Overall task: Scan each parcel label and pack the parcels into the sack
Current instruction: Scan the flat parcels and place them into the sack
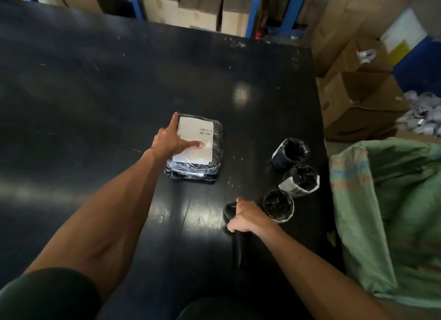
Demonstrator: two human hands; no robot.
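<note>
Bare forearms, dark short sleeve (47, 293)

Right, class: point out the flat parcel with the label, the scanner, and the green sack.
Flat parcel (216, 150): head view, on its black wrapping right of the white label.
Scanner (239, 250): head view, on its black handle below the right hand.
Green sack (393, 200): head view, on its cloth side.

Parcel label (194, 139) barcode, text illegible

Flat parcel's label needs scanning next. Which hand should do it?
Right. The right hand already grips the scanner, while the left hand rests spread on the flat parcel, steadying its upward-facing label.
</note>
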